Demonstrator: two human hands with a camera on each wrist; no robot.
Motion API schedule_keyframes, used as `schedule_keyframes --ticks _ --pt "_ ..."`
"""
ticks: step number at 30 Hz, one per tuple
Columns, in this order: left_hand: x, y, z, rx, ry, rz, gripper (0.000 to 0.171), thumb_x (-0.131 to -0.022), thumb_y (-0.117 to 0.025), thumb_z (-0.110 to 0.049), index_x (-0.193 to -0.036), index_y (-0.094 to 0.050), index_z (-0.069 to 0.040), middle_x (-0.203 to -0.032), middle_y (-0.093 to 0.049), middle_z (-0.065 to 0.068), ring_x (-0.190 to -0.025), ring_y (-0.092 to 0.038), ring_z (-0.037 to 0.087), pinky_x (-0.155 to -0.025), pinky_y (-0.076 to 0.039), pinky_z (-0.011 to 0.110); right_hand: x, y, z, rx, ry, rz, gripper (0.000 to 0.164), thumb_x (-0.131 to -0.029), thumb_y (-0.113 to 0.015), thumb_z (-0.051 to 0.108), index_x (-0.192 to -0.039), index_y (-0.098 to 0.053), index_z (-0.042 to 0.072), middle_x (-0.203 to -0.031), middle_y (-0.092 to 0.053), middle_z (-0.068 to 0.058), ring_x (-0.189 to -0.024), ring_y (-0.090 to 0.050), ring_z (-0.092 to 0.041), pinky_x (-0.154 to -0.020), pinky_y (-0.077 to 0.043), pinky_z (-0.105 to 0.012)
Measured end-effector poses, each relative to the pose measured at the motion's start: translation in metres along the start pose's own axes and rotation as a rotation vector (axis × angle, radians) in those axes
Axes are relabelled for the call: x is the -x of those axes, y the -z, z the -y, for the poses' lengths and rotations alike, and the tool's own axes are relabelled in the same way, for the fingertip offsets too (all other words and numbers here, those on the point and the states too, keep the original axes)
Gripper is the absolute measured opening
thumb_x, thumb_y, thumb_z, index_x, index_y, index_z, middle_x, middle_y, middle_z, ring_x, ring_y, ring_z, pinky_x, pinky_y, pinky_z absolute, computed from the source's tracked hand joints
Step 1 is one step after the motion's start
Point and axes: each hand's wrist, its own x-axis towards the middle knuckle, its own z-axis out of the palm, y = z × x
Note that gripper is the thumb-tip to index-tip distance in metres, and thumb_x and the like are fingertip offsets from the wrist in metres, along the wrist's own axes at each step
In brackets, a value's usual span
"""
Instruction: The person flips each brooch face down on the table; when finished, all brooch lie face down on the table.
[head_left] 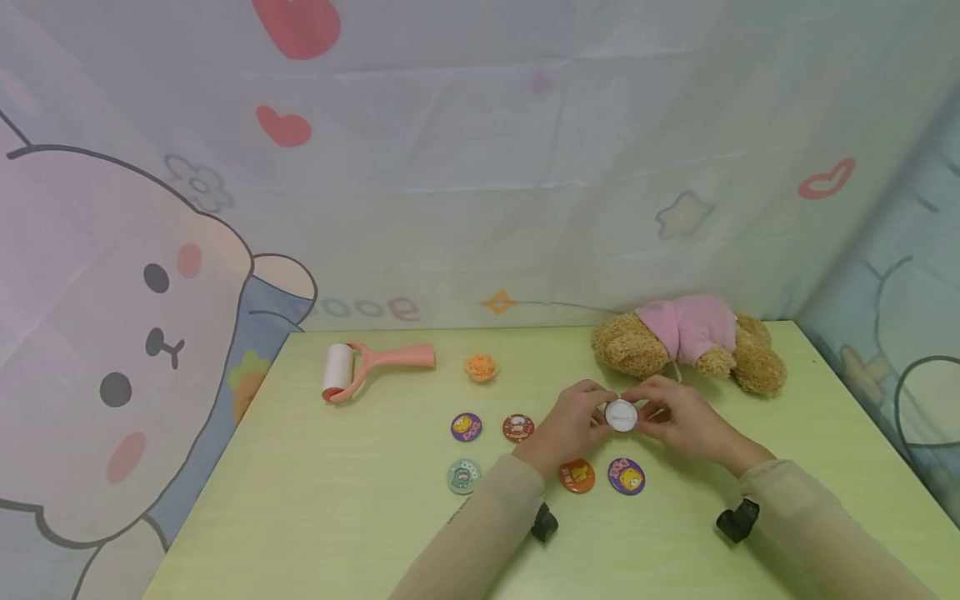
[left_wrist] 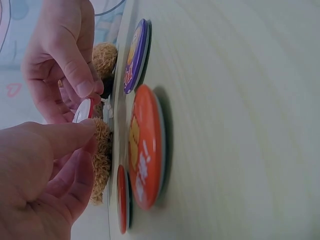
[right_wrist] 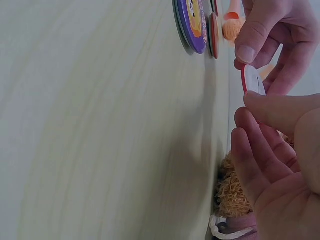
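Both hands pinch one small round badge between them, raised above the table, its white side facing up. A red rim shows on this badge in the right wrist view. My left hand grips the left edge with thumb and fingers. On the opposite edge, my right hand holds it the same way. Just below the hands on the table lie an orange badge and a purple badge with a yellow character. A brown-red badge is left of my left hand.
Further left lie another purple badge and a green badge, partly near my left sleeve. A pink-handled lint roller and a small orange fluffy item sit farther back. A teddy bear in pink lies behind my right hand.
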Motion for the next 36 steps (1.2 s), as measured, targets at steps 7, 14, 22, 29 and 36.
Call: schedule_keyframes --ticks 7,14,22,29,36 --pt "-0.003 -0.002 0.000 -0.009 0.016 0.029 0.037 -0.093 -0.080 -0.005 -0.128 -0.071 0.001 -0.121 -0.067 0.012 -0.091 -0.073 0.012 -0.076 -0.050 0.005 0.001 0.000 -0.001 -0.024 -0.011 0.024 0.045 -0.084 -0.086 -0.001 -0.127 -0.072 0.001 -0.116 -0.064 -0.012 -0.089 -0.070 -0.012 -0.079 -0.063 -0.029" --pt "-0.005 -0.004 0.001 -0.032 0.021 0.040 0.035 -0.093 -0.081 -0.009 -0.126 -0.072 0.000 -0.119 -0.071 0.011 -0.090 -0.071 0.009 -0.075 -0.049 0.004 -0.001 -0.001 -0.002 0.010 -0.001 0.028 0.044 -0.082 -0.087 -0.003 -0.124 -0.073 0.000 -0.115 -0.064 -0.012 -0.088 -0.069 -0.010 -0.078 -0.063 -0.027" --pt "-0.005 -0.004 -0.001 -0.097 0.054 0.042 0.031 -0.093 -0.082 -0.015 -0.122 -0.075 -0.007 -0.117 -0.075 0.005 -0.100 -0.070 0.010 -0.087 -0.052 0.012 -0.001 -0.001 -0.004 0.054 0.008 0.028 0.041 -0.083 -0.088 0.002 -0.121 -0.074 0.003 -0.112 -0.066 -0.009 -0.086 -0.069 -0.012 -0.073 -0.062 -0.027" --pt "-0.006 -0.005 -0.002 -0.276 0.082 0.061 0.029 -0.093 -0.082 -0.032 -0.119 -0.078 -0.020 -0.120 -0.077 -0.004 -0.111 -0.068 0.016 -0.091 -0.057 0.037 -0.001 -0.003 -0.008 0.025 0.000 0.053 0.042 -0.084 -0.087 0.002 -0.123 -0.072 0.002 -0.109 -0.066 -0.009 -0.087 -0.070 -0.014 -0.075 -0.062 -0.026" --pt "-0.007 -0.007 -0.003 -0.322 0.104 0.095 0.022 -0.093 -0.082 -0.034 -0.112 -0.079 -0.024 -0.106 -0.078 -0.009 -0.098 -0.068 0.015 -0.081 -0.057 0.038 0.001 -0.005 -0.014 0.009 0.045 0.073 0.037 -0.086 -0.086 0.003 -0.121 -0.073 0.004 -0.107 -0.070 -0.007 -0.086 -0.070 -0.019 -0.073 -0.062 -0.028"
